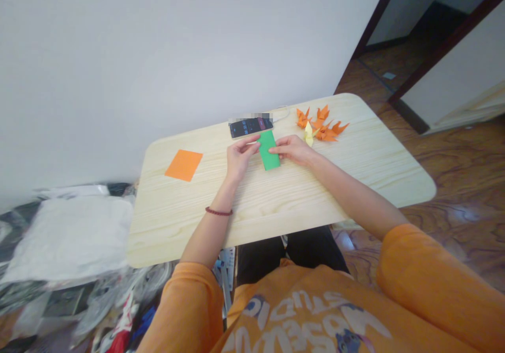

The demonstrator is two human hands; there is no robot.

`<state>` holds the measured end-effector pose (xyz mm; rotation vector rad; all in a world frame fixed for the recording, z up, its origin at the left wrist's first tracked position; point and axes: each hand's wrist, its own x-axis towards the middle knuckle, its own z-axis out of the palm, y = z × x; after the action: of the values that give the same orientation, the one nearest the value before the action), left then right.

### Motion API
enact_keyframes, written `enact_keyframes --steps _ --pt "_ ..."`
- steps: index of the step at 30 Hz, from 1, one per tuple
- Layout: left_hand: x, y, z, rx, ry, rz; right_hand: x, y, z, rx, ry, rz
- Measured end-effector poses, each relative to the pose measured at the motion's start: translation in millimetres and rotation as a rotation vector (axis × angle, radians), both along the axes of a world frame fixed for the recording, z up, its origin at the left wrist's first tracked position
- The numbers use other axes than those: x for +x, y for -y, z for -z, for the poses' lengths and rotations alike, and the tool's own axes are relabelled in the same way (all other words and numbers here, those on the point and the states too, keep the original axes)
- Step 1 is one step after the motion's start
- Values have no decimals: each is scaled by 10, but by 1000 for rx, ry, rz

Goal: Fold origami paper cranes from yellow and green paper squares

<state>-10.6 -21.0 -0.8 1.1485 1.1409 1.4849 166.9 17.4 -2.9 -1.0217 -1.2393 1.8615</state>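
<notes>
Between my two hands is a green sheet of origami paper [270, 158], folded into a narrow upright rectangle and held just above the table. My left hand [239, 157] pinches its upper left edge with thumb and fingers. On the opposite side, my right hand [294, 149] grips the right edge, the thumb lying across the front of the paper and the other fingers partly behind it. A phone [251, 126] with a lit screen lies just beyond the paper. To the right of my right hand sits a yellow folded paper figure [309, 134].
Several orange folded paper figures [325, 132] cluster at the table's back right. A flat orange paper sheet [184, 164] lies on the left. A pale cable [284, 110] runs by the phone. The light wooden table [276, 205] has rounded corners and meets a white wall [189, 48].
</notes>
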Motion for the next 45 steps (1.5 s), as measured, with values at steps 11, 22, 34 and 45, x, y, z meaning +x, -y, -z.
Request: enact_keyframes --steps 11,22,34,45 --pt "-23 -20 29 14 -40 18 -12 6 -5 17 19 23" --pt "-23 30 -30 2 -82 5 -24 28 -30 77 88 13" --pt "-41 8 -20 14 -78 -42 -32 25 -15 132 149 -32" --pt "-28 1 28 46 -82 -96 -45 31 -30 113 156 -12"
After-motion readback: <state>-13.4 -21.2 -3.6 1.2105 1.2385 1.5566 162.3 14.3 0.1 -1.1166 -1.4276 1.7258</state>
